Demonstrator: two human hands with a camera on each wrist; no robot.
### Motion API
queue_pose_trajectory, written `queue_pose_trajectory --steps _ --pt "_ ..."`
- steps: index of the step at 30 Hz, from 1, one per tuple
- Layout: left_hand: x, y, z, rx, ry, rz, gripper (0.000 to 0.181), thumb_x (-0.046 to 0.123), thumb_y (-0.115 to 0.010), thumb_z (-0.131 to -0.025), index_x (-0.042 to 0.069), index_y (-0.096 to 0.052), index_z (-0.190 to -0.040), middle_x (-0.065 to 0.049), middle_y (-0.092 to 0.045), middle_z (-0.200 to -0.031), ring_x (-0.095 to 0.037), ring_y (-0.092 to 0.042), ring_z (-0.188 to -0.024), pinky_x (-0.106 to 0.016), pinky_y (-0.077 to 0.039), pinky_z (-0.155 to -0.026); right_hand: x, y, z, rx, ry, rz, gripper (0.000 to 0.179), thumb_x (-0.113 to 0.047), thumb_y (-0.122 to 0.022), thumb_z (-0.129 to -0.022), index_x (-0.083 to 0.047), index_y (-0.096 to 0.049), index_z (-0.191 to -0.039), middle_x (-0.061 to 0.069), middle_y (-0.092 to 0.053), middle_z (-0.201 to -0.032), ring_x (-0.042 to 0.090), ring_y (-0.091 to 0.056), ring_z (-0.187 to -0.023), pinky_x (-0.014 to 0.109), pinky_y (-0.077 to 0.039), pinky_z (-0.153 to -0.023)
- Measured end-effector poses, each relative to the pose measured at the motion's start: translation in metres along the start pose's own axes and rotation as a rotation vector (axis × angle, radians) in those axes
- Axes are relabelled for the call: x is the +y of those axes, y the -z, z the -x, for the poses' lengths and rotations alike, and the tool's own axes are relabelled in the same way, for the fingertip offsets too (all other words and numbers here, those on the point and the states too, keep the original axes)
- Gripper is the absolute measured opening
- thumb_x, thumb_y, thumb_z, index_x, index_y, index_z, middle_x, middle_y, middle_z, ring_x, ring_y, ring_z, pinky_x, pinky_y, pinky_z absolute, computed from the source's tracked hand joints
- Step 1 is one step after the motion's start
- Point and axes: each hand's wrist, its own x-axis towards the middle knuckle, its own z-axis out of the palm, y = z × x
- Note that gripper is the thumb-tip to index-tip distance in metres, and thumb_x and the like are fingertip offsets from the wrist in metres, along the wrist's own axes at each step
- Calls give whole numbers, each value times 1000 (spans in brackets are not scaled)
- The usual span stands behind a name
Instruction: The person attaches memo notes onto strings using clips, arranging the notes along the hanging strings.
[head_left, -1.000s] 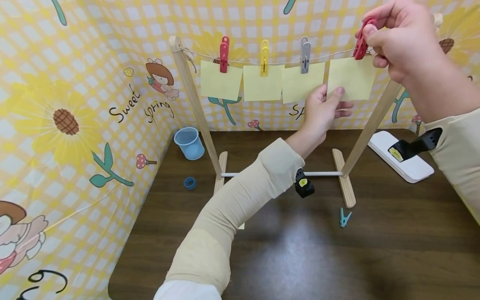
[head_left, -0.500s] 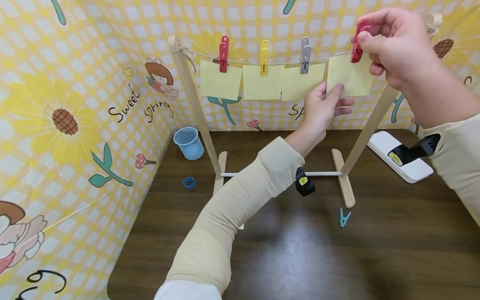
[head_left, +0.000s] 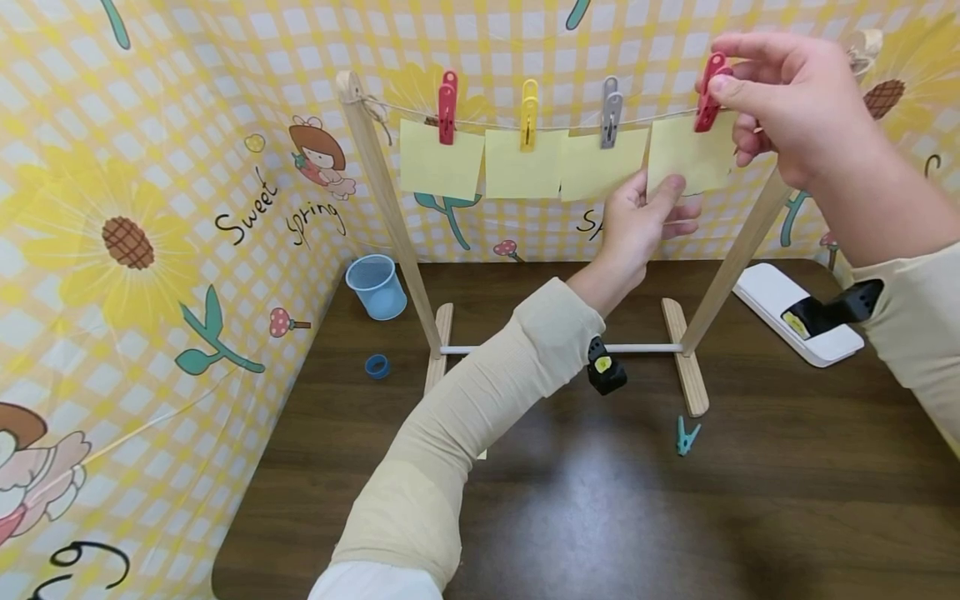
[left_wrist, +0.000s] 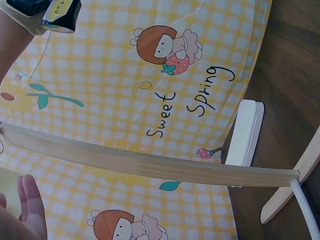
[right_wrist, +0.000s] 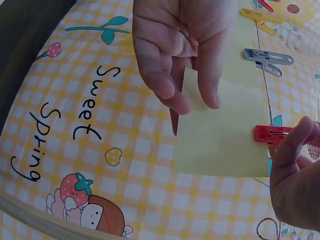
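My left hand (head_left: 633,221) pinches the lower left corner of a pale yellow paper sheet (head_left: 686,158), thumb in front and other fingers behind. My right hand (head_left: 806,104) pinches a red clothespin (head_left: 705,117) by its upper end. In the right wrist view, the clothespin's tip (right_wrist: 262,133) overlaps the sheet's top edge at the string (right_wrist: 265,85). Left along the string hang three similar sheets, under another red clothespin (head_left: 447,108), a yellow clothespin (head_left: 528,117) and a grey clothespin (head_left: 611,112).
Wooden posts (head_left: 393,208) on feet hold up the string, with a white rod (head_left: 645,349) low between them. A blue bucket (head_left: 377,287) and blue ring (head_left: 377,367) stand left. At right lie a teal clothespin (head_left: 686,436) and white flat case (head_left: 772,300).
My right hand has moved left and down with the red clothespin, from the sheet's upper right toward the middle of its top edge. The sheet has shifted slightly left with my left hand.
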Motion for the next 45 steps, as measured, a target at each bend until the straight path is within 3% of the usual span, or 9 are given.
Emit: queue_pose_trajectory --steps 6,13,17,22,28,31,35,40,45 --pt "-5 6 3 8 43 18 28 8 -60 -90 -2 -57 -116 -6 -63 -81 -28 -64 -69 -36 -55 -67 3 3 0 -1 -10 24 47 -2 -72 -77 -4 -57 -122 6 -64 -97 19 -52 -39 22 -40 -31" --pt "-16 26 12 5 213 -94 42 12 -64 -88 6 -52 -129 -4 -65 -93 -27 -66 -73 -33 -55 -64 5 -1 8 -2 40 82 60 1 -67 -82 -8 -44 -137 10 -48 -129 18 -56 -44 20 -38 -31" --pt "-36 51 20 -70 360 -257 48 11 -64 -88 7 -48 -132 -10 -66 -94 -16 -61 -59 -26 -53 -53 9 -3 21 70 141 128 59 4 -63 -83 -10 -44 -137 10 -41 -138 15 -55 -44 17 -36 -32" --pt "-64 102 36 -173 532 -520 51 12 -62 -90 7 -42 -136 -8 -63 -101 -14 -55 -53 -22 -44 -43 32 2 39 266 436 344 37 7 -56 -83 -4 -59 -118 8 -55 -115 6 -45 -39 11 -36 -36" --pt "-83 179 60 -263 403 -1071 39 17 -60 -90 7 -53 -127 -14 -64 -105 -22 -59 -70 -30 -47 -56 92 30 64 367 638 681 14 7 -53 -82 9 -65 -88 -9 -60 -80 -8 -44 -45 7 -35 -44" --pt "-86 218 74 -271 295 -1387 36 18 -60 -89 7 -57 -123 -12 -61 -112 -23 -59 -93 -33 -48 -74 128 48 84 273 513 887 15 2 -54 -82 6 -66 -91 -6 -61 -78 -12 -45 -54 7 -33 -48" --pt "-84 262 96 -233 325 -1609 42 19 -63 -88 10 -53 -127 -14 -53 -118 -26 -57 -92 -38 -48 -74 175 74 112 59 248 1155 19 -5 -55 -84 -3 -64 -101 5 -63 -79 3 -49 -61 20 -39 -51" --pt "-81 288 114 -237 439 -1701 60 26 -71 -82 13 -46 -135 -19 -46 -120 -27 -55 -81 -41 -48 -69 222 94 141 -171 -48 1343 27 -17 -56 -89 -3 -56 -111 5 -60 -67 18 -52 -53 35 -39 -42" --pt "-85 294 122 -241 439 -1764 66 34 -73 -79 14 -46 -135 -22 -45 -120 -34 -56 -87 -46 -48 -73 251 98 159 -304 -355 1414 49 -45 -52 -92 1 -50 -109 10 -55 -64 27 -53 -54 40 -37 -40"
